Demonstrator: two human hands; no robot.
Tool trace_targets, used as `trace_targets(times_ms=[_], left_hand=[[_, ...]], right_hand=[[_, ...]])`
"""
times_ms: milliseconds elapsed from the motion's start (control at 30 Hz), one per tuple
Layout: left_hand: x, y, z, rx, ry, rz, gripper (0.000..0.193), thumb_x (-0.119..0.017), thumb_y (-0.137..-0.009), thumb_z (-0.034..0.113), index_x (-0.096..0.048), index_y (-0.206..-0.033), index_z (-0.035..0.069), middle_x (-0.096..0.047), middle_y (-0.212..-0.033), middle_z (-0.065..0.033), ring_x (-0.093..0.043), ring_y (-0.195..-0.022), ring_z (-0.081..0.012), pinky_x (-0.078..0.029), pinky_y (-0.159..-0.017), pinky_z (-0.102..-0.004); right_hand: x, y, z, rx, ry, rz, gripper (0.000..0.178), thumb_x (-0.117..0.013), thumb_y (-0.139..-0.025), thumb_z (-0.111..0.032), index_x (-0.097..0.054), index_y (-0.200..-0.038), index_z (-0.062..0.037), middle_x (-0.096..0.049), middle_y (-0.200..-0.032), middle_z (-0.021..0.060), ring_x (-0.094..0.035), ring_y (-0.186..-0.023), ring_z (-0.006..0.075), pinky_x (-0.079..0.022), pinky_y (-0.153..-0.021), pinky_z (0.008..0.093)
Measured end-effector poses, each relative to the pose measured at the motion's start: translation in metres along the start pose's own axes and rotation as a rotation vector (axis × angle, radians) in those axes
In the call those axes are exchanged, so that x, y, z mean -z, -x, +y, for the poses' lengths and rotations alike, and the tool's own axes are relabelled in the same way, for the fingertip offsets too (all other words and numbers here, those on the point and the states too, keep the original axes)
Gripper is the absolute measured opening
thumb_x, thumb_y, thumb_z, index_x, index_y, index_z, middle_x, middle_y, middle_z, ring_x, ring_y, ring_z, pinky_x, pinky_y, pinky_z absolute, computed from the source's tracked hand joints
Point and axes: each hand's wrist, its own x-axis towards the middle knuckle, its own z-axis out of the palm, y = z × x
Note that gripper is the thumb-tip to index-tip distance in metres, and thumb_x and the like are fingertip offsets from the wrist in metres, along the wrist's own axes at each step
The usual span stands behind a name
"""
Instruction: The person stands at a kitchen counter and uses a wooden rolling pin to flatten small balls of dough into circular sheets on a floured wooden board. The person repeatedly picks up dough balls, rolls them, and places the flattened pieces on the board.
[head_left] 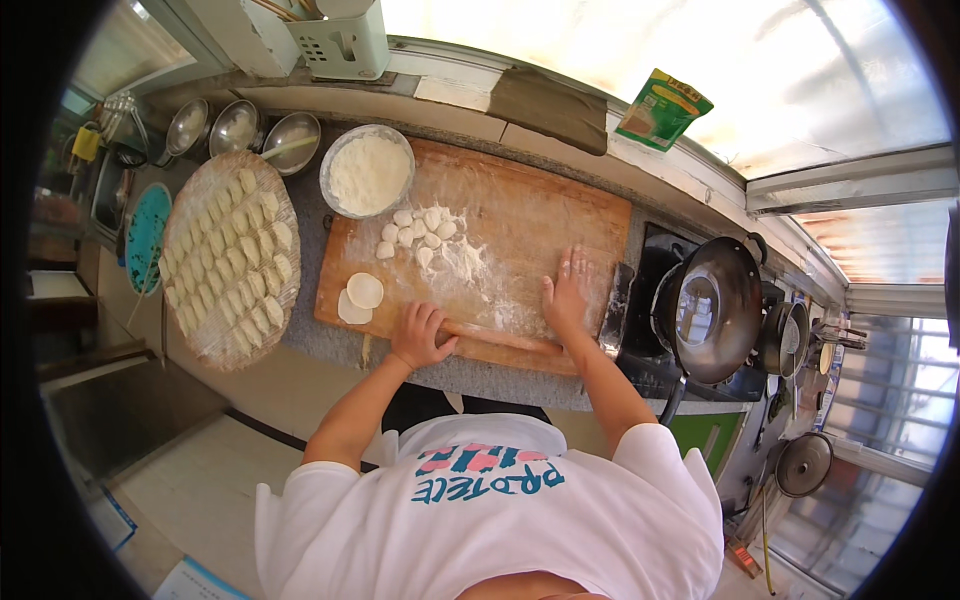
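Note:
On the floury wooden cutting board (pixel 520 200), my left hand (pixel 418 336) is closed round the left end of a wooden rolling pin (pixel 505 339). My right hand (pixel 567 297) lies on the board beyond the pin's right end, its fingers stretched forward and holding nothing I can see. Two round dough wrappers (pixel 365 290) overlap at the board's left side. Several small dough pieces (pixel 432 221) sit in loose flour near the middle. A bowl of white flour (pixel 368 172) stands at the board's far left corner.
Left of the board, a round tray (pixel 205 335) bears rows of dumplings. Past it are a turquoise basin (pixel 150 225) with green filling and several metal bowls (pixel 292 140). A wok (pixel 712 310) sits on the stove at right. A green packet (pixel 664 110) stands on the sill.

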Motion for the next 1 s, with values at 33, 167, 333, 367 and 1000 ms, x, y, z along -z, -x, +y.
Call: trace_targets(times_ms=[33, 167, 333, 367, 1000], left_hand=[[0.0, -0.002, -0.001, -0.001, 0.003, 0.001, 0.046, -0.082, -0.066, 0.032, -0.06, -0.1, 0.01, -0.057, -0.103, -0.0101, -0.054, -0.096, -0.0333, -0.045, -0.085, -0.0469], [0.0, -0.004, -0.001, -0.002, 0.017, -0.022, 0.05, -0.084, -0.065, 0.036, -0.06, -0.099, 0.01, -0.056, -0.103, -0.011, -0.054, -0.097, -0.0342, -0.045, -0.086, -0.0467], [0.004, -0.001, -0.002, -0.001, 0.036, -0.044, 0.053, -0.086, -0.064, 0.037, -0.06, -0.099, 0.008, -0.056, -0.104, -0.0124, -0.054, -0.1, -0.0352, -0.045, -0.089, -0.0474], [0.004, -0.001, -0.002, -0.024, 0.041, -0.051, 0.052, -0.086, -0.064, 0.039, -0.06, -0.099, 0.009, -0.056, -0.103, -0.0115, -0.054, -0.099, -0.0345, -0.045, -0.089, -0.0472], [0.005, -0.005, -0.007, -0.102, 0.097, -0.098, 0.047, -0.083, -0.07, 0.041, -0.063, -0.098, 0.009, -0.057, -0.101, -0.0085, -0.054, -0.099, -0.0314, -0.045, -0.09, -0.0456]], right_hand=[[-0.003, 0.0, -0.023, 0.071, 0.045, -0.064, 0.079, -0.052, -0.099, -0.037, -0.02, -0.16, 0.0014, -0.026, -0.165, 0.0237, -0.019, -0.154, 0.0395, -0.012, -0.127, 0.0492], [-0.021, 0.008, -0.085, 0.281, -0.33, -0.2, 0.079, -0.049, -0.1, -0.042, -0.021, -0.16, 0.0004, -0.027, -0.165, 0.0214, -0.02, -0.155, 0.0383, -0.012, -0.127, 0.0478], [0.02, 0.025, -0.038, 0.172, -0.315, -0.005, 0.077, -0.051, -0.1, -0.039, -0.023, -0.16, 0.0003, -0.024, -0.166, 0.0206, -0.018, -0.155, 0.0372, -0.01, -0.127, 0.0507], [0.023, 0.033, -0.026, 0.107, -0.17, -0.025, 0.078, -0.052, -0.099, -0.039, -0.023, -0.16, 0.0008, -0.023, -0.166, 0.0213, -0.018, -0.155, 0.037, -0.011, -0.127, 0.0505], [-0.052, 0.032, -0.097, 0.035, -0.381, 0.111, 0.063, -0.055, -0.099, -0.027, -0.037, -0.155, -0.0036, -0.04, -0.156, 0.0231, -0.033, -0.147, 0.0415, -0.022, -0.124, 0.048]])
